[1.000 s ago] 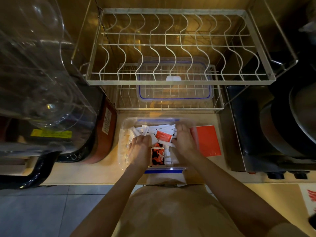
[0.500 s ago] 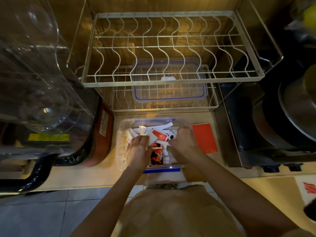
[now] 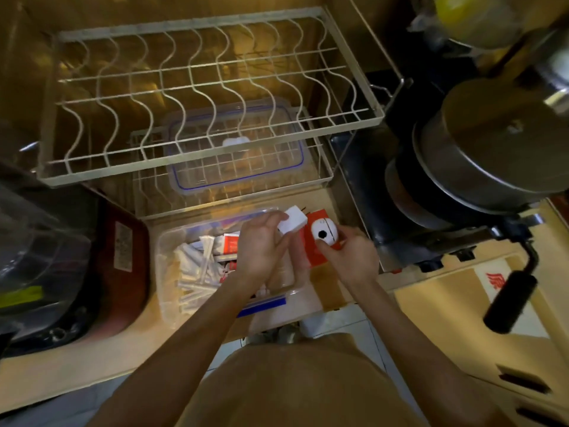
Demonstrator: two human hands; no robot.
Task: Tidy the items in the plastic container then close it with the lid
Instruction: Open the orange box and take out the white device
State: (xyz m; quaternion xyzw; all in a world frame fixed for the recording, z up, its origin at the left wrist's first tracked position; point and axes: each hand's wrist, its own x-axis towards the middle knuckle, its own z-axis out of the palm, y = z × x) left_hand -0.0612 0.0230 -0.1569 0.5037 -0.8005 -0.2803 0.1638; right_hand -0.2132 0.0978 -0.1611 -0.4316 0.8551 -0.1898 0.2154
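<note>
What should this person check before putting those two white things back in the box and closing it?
1. Left hand holds the white block firmly: ok.
2. Right hand holds the round white item: ok.
3. Free room in the plastic container, on its right side: ok.
4. White sticks lying neatly: not ok, jumbled.
5. Lid within reach: cannot tell; it sits on the lower tier of the wire rack.
6. Container closed: not ok.

Your tabletop [image 3: 77, 362] carries the plastic container [image 3: 166, 272], a red card [image 3: 317, 254] beside it, and the wire rack [image 3: 147, 195] behind.
</note>
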